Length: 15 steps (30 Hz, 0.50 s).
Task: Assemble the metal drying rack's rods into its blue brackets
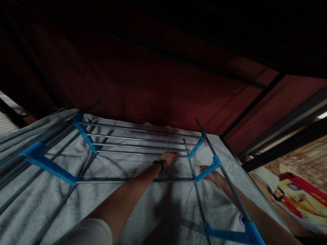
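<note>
A rack of grey metal rods with blue plastic brackets lies over a grey-white fleecy blanket. My left hand [168, 158], with a dark band at the wrist, is closed over the right end of a long metal rod [138, 154] in the rack's upper tier. My right hand [214, 177] is at the right side, partly behind a blue bracket [208, 171]. Its fingers reach out past the bracket's far edge and look apart; whether they touch it I cannot tell. Another blue bracket [227, 234] is near my right forearm.
The blanket [102, 207] covers the bed-like surface. Dark red cloth [153, 92] hangs behind it, crossed by dark bars. More blue brackets [51, 166] and grey rods lie at the left. A red and yellow printed package [301, 197] lies beyond the right edge.
</note>
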Motion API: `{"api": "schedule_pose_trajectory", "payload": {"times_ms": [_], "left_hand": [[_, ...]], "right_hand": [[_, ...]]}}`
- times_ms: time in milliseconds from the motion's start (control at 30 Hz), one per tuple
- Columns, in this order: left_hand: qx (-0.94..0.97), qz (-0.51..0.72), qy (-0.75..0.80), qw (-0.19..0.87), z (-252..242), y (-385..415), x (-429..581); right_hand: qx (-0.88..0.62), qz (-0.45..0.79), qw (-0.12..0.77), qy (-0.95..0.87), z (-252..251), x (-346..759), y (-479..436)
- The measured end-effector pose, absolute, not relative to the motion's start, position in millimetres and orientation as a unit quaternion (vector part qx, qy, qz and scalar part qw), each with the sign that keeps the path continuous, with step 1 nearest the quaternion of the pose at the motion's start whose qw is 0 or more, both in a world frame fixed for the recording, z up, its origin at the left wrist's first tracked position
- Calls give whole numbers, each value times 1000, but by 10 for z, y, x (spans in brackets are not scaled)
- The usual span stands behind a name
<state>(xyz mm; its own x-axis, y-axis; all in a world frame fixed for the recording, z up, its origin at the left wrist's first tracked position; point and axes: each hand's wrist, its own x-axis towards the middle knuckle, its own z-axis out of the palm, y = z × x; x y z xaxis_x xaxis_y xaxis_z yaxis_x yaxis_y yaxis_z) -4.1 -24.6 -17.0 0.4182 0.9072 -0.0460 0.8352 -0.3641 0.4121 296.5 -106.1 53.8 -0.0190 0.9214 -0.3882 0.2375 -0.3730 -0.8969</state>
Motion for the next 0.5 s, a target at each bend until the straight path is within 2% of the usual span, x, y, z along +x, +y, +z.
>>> {"api": "schedule_pose_trajectory", "payload": {"times_ms": [233,500], "left_hand": [[806,110,545,204,-126,-231,-47],[802,115,550,202,-159,-208,-52]], "right_hand": [[-585,581,340,-453,388,2768,-906],[-555,633,265,-470,492,2381,-740]]}}
